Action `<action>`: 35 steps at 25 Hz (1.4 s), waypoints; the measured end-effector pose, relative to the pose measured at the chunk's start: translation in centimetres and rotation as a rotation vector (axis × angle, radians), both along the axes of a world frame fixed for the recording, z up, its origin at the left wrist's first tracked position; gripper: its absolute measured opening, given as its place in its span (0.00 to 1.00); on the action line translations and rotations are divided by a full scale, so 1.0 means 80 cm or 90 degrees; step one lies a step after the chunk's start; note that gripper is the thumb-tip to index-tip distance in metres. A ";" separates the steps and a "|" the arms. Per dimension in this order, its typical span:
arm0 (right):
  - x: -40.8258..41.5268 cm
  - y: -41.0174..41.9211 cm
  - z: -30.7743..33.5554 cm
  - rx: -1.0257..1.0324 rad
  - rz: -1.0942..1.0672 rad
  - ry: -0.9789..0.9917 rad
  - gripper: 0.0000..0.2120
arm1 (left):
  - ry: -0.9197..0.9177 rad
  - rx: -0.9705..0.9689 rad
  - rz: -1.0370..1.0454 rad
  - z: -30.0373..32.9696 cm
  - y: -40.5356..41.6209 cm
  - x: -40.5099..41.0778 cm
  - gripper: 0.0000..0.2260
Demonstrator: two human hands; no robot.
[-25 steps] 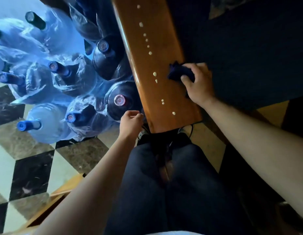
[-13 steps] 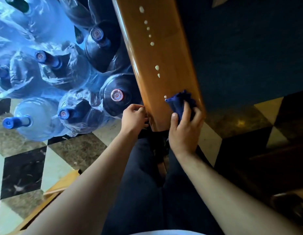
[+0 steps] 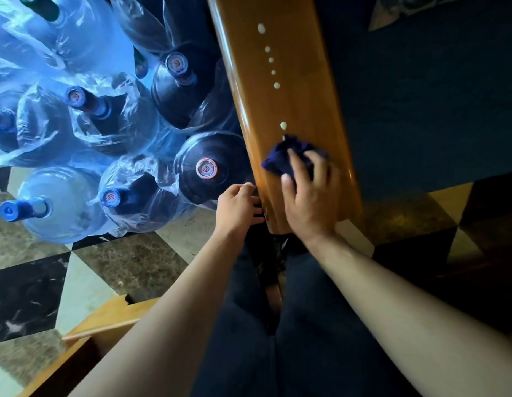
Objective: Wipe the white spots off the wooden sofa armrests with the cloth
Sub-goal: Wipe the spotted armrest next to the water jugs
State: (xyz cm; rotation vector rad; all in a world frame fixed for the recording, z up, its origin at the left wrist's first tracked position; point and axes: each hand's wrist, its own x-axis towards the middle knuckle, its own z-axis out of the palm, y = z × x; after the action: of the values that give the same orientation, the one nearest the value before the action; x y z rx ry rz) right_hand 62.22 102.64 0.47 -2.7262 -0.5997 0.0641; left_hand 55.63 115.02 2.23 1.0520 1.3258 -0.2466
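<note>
The wooden armrest (image 3: 300, 110) under the right hand (image 3: 309, 202) looks clean near its end, so the job seems partly done. That hand's curled fingers grip the bunched dark cloth (image 3: 283, 159), pressed to the wood, while the left hand (image 3: 237, 210) curls round the edge beside it. A line of white spots (image 3: 276, 85) remains just beyond the cloth.

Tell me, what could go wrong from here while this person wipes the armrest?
The cloth is bunched small under the right hand, so a stroke might smear the white spots rather than lift them. Several spots run further up the armrest, and reaching that far from this stance may be awkward. The water bottles stand tight against the armrest beside the left hand, so a slip could knock one.
</note>
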 end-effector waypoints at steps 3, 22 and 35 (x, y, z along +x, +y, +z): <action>-0.038 -0.025 -0.008 -0.025 0.257 0.017 0.19 | -0.011 -0.022 0.043 -0.002 0.013 0.008 0.12; 0.100 -0.081 -0.014 0.128 -0.312 0.314 0.23 | -0.022 -0.043 0.017 -0.001 0.022 0.048 0.06; 0.033 0.034 -0.025 -0.110 0.377 0.024 0.16 | -0.002 -0.170 -0.019 -0.016 0.088 0.049 0.16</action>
State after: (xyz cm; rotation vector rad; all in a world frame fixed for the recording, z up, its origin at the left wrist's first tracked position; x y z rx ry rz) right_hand 64.86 105.33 -1.50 -2.5962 -1.4235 0.3223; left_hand 59.55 122.04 0.97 0.8466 1.2360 -0.4324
